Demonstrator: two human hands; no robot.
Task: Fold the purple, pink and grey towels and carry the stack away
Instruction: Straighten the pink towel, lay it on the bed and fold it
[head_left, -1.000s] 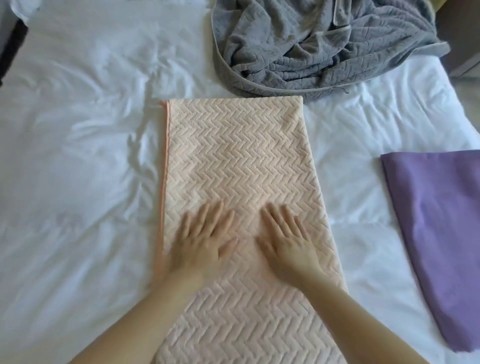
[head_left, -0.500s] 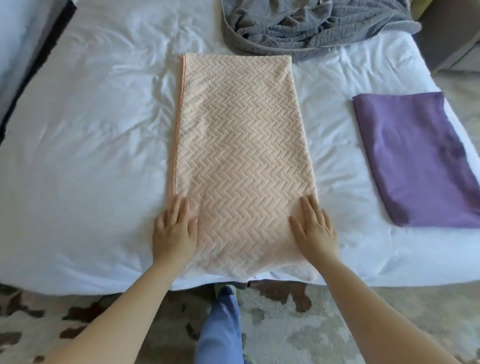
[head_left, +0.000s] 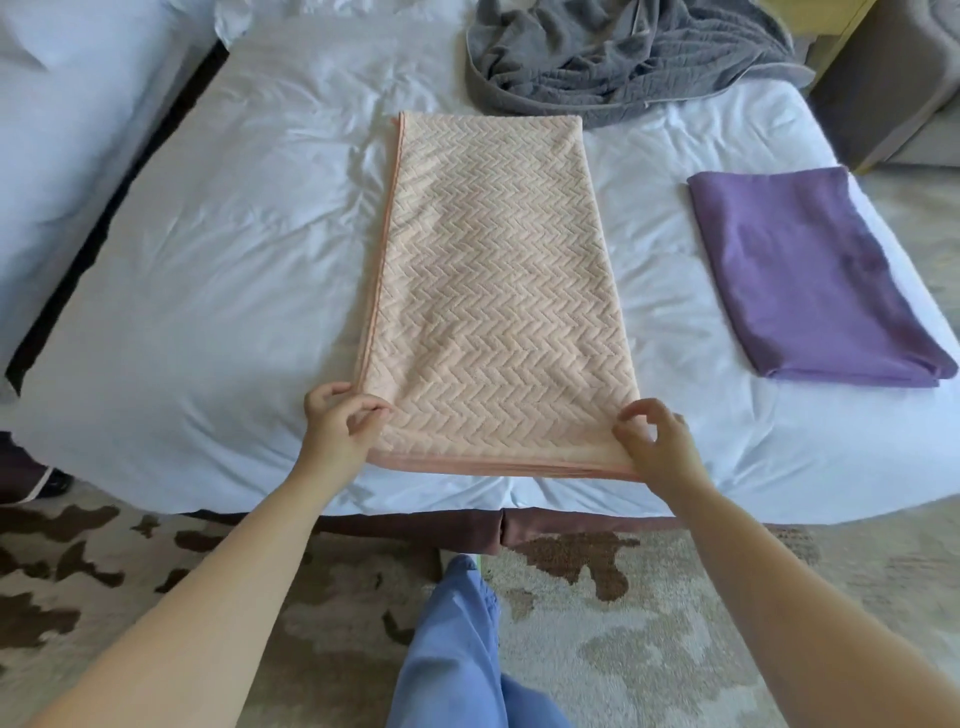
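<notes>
A pink herringbone towel (head_left: 493, 280) lies as a long folded strip down the middle of the white bed (head_left: 218, 291). My left hand (head_left: 337, 421) pinches its near left corner, and my right hand (head_left: 654, 431) pinches its near right corner. The near edge is slightly raised off the sheet. A purple towel (head_left: 800, 270) lies folded flat on the right side of the bed. The grey towel (head_left: 623, 52) sits crumpled at the far end, above the pink one.
A second white bed (head_left: 62, 130) stands at the left across a dark gap. A grey upholstered piece (head_left: 893, 88) is at the far right. Patterned carpet (head_left: 649, 623) and my blue trouser leg (head_left: 457, 644) are below the bed edge.
My hands slid from flat in the middle of the pink towel down to its near end, then curled to pinch the two near corners. The camera pulled back from the bed.
</notes>
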